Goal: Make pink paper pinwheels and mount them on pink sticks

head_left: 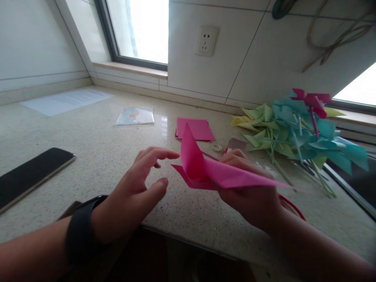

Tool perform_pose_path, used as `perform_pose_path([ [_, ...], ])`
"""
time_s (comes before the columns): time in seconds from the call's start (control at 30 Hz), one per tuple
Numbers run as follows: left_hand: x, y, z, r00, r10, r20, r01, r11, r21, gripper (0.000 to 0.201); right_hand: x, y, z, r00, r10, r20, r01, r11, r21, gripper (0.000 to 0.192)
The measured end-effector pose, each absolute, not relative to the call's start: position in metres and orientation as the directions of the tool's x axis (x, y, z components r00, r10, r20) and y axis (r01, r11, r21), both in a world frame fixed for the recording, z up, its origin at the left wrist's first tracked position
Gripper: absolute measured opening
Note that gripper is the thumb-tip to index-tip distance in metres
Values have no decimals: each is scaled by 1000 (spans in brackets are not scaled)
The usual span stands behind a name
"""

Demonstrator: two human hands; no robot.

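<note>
My right hand (249, 188) grips a folded pink paper shape (211, 170) and holds it just above the speckled counter (102, 152). One pointed flap stands up and a long point stretches to the right. My left hand (138, 184) hovers right beside the paper's left tip with fingers spread and holds nothing. A black band sits on my left wrist. Behind the paper lies a small stack of pink sheets (195, 129).
A pile of green, blue and pink paper pinwheels on sticks (299, 129) lies at the right. A roll of tape (216, 147), a clear packet (135, 116), a white printed sheet (66, 101) and a black phone (29, 176) lie on the counter. The counter's front edge is below my hands.
</note>
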State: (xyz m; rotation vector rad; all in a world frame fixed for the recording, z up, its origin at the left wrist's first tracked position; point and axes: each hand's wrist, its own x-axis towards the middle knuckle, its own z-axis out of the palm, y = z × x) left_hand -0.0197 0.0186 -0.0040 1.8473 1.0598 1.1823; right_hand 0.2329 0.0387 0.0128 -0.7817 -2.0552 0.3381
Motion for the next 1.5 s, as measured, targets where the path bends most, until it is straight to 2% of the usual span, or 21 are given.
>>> perform_pose_path([
  [0.07, -21, 19, 2, 295, 840, 456, 364, -540, 758, 46, 230, 39, 8, -323, 800, 506, 353, 598, -720, 5],
  [0.1, -20, 18, 5, 322, 830, 456, 362, -553, 751, 48, 228, 39, 6, -290, 857, 426, 308, 505, -806, 7],
  [0.17, -15, 17, 13, 368, 856, 364, 322, -484, 813, 45, 226, 38, 4, -285, 915, 285, 191, 345, -919, 15],
  [0.27, -6, 15, 22, 423, 898, 122, 211, -228, 951, 33, 225, 38, 3, -366, 918, 154, 84, 197, -977, 21],
  [0.33, -2, 16, 24, 451, 892, 14, 100, -67, 993, 27, 225, 39, 2, -414, 905, 101, 66, 140, -988, 22],
  [0.4, -1, 18, 24, 469, 883, -29, -11, 39, 999, 28, 226, 40, 2, -448, 892, 67, 61, 105, -993, 22],
  [0.47, -3, 20, 22, 453, 891, -19, -96, 70, 993, 36, 226, 40, 3, -475, 879, 49, 53, 84, -995, 21],
  [0.53, -9, 23, 24, 401, 916, 29, -126, 24, 992, 44, 225, 40, 4, -513, 857, 52, 40, 84, -996, 21],
  [0.63, -21, 26, 36, 336, 934, 126, 30, -145, 989, 49, 226, 40, 6, -586, 809, 42, 49, 87, -995, 23],
  [0.73, -28, 28, 61, 412, 885, 216, 346, -372, 862, 58, 227, 40, 7, -659, 752, -4, 96, 79, -992, 24],
  [0.77, -29, 30, 70, 482, 858, 177, 421, -404, 812, 53, 228, 39, 7, -679, 734, -15, 114, 85, -990, 24],
  [0.83, -28, 36, 84, 634, 773, -22, 488, -378, 787, 40, 228, 39, 9, -710, 704, -27, 144, 107, -984, 24],
  [0.9, -24, 44, 92, 749, 645, -153, 467, -350, 812, 31, 228, 39, 10, -728, 685, -32, 171, 136, -976, 23],
  [0.97, -20, 53, 93, 791, 587, -171, 435, -344, 832, 29, 228, 40, 11, -744, 667, -40, 185, 147, -972, 24],
  [1.17, -11, 64, 79, 802, 573, -169, 385, -280, 879, 23, 230, 42, 13, -754, 651, -87, 210, 113, -971, 28],
  [1.33, -6, 65, 69, 788, 596, -155, 358, -239, 902, 22, 231, 42, 13, -739, 664, -114, 266, 131, -955, 24],
  [1.5, -5, 66, 64, 774, 611, -166, 360, -209, 909, 20, 232, 44, 11, -725, 673, -150, 273, 80, -959, 24],
])
